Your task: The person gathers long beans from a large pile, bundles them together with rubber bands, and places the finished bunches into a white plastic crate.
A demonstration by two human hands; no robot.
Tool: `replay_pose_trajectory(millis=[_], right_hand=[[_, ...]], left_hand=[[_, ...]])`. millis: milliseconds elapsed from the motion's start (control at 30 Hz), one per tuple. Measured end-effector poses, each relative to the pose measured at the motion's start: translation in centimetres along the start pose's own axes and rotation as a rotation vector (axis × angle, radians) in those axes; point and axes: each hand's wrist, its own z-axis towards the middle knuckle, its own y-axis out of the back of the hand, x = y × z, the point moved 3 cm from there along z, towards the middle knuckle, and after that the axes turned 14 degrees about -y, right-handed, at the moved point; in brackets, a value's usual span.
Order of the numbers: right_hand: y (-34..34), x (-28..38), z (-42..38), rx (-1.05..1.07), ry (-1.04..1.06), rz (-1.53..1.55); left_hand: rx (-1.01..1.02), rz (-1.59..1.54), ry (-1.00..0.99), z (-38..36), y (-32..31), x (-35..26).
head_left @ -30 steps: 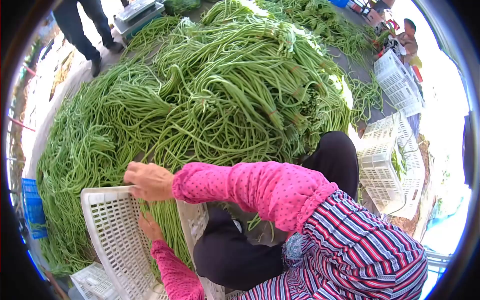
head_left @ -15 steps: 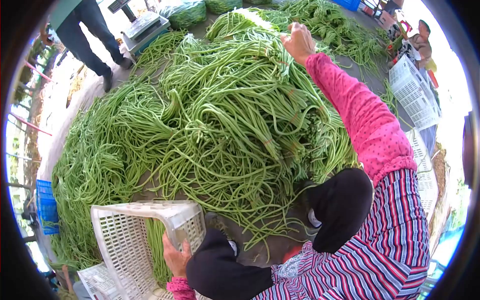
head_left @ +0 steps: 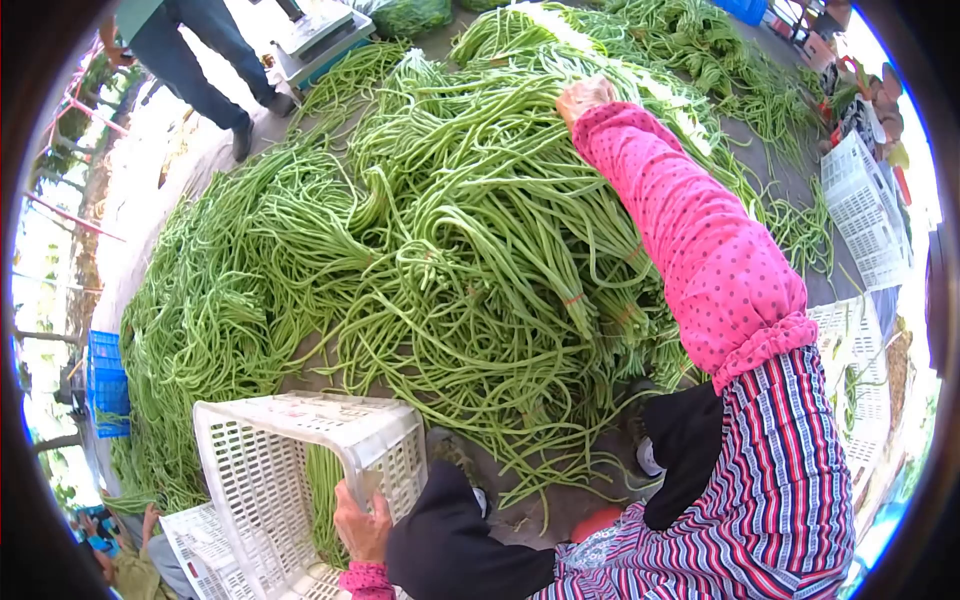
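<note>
A big heap of green yardlong beans point(head_left: 470, 210) spreads before me, some tied in bunches with thin red bands. My right hand point(head_left: 586, 98), in a pink dotted sleeve, is at the upper part of the heap with its fingers curled down on the beans; the fingertips are partly hidden. By my left knee a white plastic crate point(head_left: 300, 408) lies tipped on its side with its opening toward me. Some beans point(head_left: 325, 500) lie inside it. My left hand point(head_left: 362, 520) is closed on the crate's rim.
A person point(head_left: 205, 65) stands at the upper left, beside a weighing scale point(head_left: 322, 38). A blue crate point(head_left: 107, 385) sits left of the heap. White crates point(head_left: 865, 205) stand on the right. Another person point(head_left: 150, 555) shows at the lower left.
My right hand has come down from its raised position onto the beans. My left hand still holds the crate. The whole view has shifted slightly.
</note>
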Motion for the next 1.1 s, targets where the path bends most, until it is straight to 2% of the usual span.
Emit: replay_pose_trajectory(millis=[67, 100, 200, 267, 300, 367, 400, 467, 500, 533, 567, 600, 633, 667, 733, 800, 867, 900, 967, 1033, 1100], right_hand=[[0.6, 0.3, -1.8, -0.025, 0.082, -0.024], [1.3, 0.5, -3.1, 0.031, 0.079, 0.003], [2.3, 0.4, -8.0, -0.112, 0.229, 0.138], [5.1, -1.3, -14.6, -0.167, 0.284, 0.324], [4.9, -2.1, -16.5, -0.082, 0.414, 0.258], [5.4, -4.5, -22.0, 0.05, 0.404, 0.47], [5.5, -5.6, -24.5, 0.231, 0.402, 0.497], [5.0, -7.7, -28.9, 0.565, 0.356, 0.596], [3.9, -8.9, -30.5, 0.647, 0.372, 0.766], [4.2, -9.9, -32.6, 0.748, 0.307, 0.826], [4.7, -11.1, -34.7, 0.848, 0.239, 0.885], [4.6, -11.5, -36.3, 1.015, 0.233, 1.033], [4.5, -11.9, -37.8, 1.184, 0.222, 1.181], [5.3, -12.4, -39.3, 1.251, 0.164, 1.198], [7.5, -13.3, -41.8, 1.327, 0.217, 1.23], [9.7, -14.1, -44.2, 1.354, 0.224, 1.268], [12.0, -14.7, -46.2, 1.395, 0.412, 1.339], [13.1, -15.1, -46.9, 1.395, 0.414, 1.345], [15.4, -16.2, -47.6, 1.323, 0.466, 1.371], [17.0, -17.7, -46.4, 1.256, 0.525, 1.401], [16.7, -18.6, -43.8, 1.207, 0.56, 1.446]], left_hand=[[-0.002, -0.004, -0.01, -0.2, -0.1, 0.6], [0.002, -0.019, -0.014, -0.2, -0.1, 0.7], [-0.004, -0.032, -0.046, -0.3, -0.2, 1.0], [-0.021, 0.007, -0.088, -0.4, -0.1, 1.1], [-0.032, 0.004, -0.105, -0.3, 0.0, 0.9], [-0.024, -0.045, -0.108, -0.4, -0.1, 1.9], [-0.022, -0.147, -0.043, -0.3, 0.5, 1.1], [-0.087, -0.203, -0.075, 0.0, -0.4, 3.9], [-0.064, -0.288, -0.032, 0.6, -0.6, 4.8], [-0.073, -0.281, -0.081, 1.4, -0.8, 5.9], [-0.14, -0.228, -0.186, 2.4, 0.4, 4.6], [-0.166, -0.233, -0.174, 2.6, 3.3, -0.2], [-0.158, -0.354, -0.273, 2.8, 5.3, -4.1], [-0.133, -0.399, -0.363, 2.1, 7.3, -9.0], [-0.051, -0.354, -0.739, 0.3, 9.3, -16.0], [0.007, -0.354, -0.973, -2.4, 8.9, -21.8], [-0.117, -0.173, -1.048, -5.0, 8.4, -26.1], [-0.114, -0.168, -1.051, -5.3, 7.6, -26.7], [-0.066, -0.426, -0.935, -4.9, 6.6, -27.2], [-0.101, -0.474, -0.919, -4.6, 8.4, -27.7], [0.156, -1.149, -0.583, -2.7, 9.4, -26.9]])
